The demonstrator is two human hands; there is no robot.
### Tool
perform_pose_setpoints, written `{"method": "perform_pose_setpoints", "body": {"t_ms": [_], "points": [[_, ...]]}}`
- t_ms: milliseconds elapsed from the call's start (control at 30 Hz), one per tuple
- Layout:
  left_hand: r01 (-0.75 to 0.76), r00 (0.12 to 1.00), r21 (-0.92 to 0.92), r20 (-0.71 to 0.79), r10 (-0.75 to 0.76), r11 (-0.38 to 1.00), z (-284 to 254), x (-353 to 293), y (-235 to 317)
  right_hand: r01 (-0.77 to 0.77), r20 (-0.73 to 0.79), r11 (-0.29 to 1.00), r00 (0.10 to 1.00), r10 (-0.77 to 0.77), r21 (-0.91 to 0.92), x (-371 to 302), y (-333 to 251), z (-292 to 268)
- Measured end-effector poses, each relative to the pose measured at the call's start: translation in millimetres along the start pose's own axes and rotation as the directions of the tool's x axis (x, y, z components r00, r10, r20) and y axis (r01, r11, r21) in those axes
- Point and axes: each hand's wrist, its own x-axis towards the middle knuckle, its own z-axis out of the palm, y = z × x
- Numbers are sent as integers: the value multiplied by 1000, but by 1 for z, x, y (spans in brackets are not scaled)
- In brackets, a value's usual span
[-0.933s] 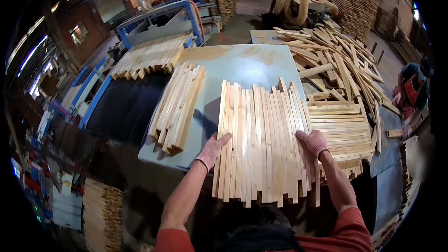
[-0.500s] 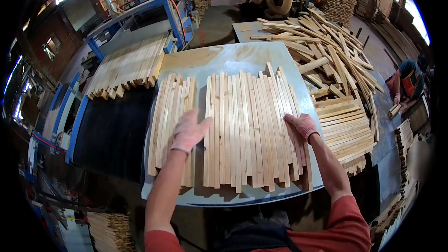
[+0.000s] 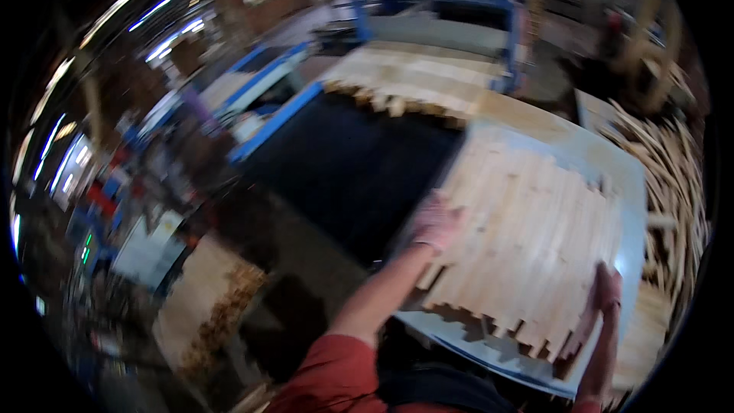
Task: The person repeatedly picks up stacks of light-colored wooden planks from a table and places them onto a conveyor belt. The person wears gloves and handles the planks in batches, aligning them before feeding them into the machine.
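Observation:
A row of pale wooden strips point(image 3: 527, 229) lies side by side on a light-coloured tabletop point(image 3: 631, 176), their near ends uneven. My left hand point(image 3: 437, 223), in a pinkish work glove, rests against the row's left edge with its fingers stretched out. At the opposite edge is my right hand point(image 3: 609, 287), also gloved, its thumb side toward the outermost strips. The strips sit between my two hands, and neither hand is wrapped round one. Motion blur softens the finger outlines.
Left of the tabletop runs a black conveyor belt point(image 3: 344, 176) with a blue side rail point(image 3: 275, 122). More strips point(image 3: 413, 80) lie at a blue-framed machine point(image 3: 436, 0). Loose wood pieces point(image 3: 673, 160) heap at right. A stack of wood point(image 3: 202, 306) stands lower left.
My left hand has pushed the separate left group of strips against the main row, closing the gap. The head view has swung left, so the table now appears farther right.

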Motion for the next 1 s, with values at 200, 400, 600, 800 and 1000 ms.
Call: {"method": "perform_pose_setpoints", "body": {"t_ms": [200, 400, 600, 800, 1000], "points": [[49, 995, -29, 93, -46, 998, 10, -3, 75, -217, -103, 953, 975, 199, -210, 92, 77, -74], [-94, 923, -381, 313, 224, 920, 4, 20, 79, -145, -151, 973, 981, 118, -178, 173, 136, -101], [-113, 916, -455, 296, 270, 883, 24, 5, 101, -151, -304, 987, 944, 130, -47, 162, 155, -113], [-132, 917, -464, 279, 286, 876, 5, -5, 98, -105, -210, 990, 970, 123, 94, 159, 141, -124], [-109, 909, -479, 307, 282, 871, -6, -16, 90, -156, -283, 988, 947, 154, 13, 133, 149, -119]]}}
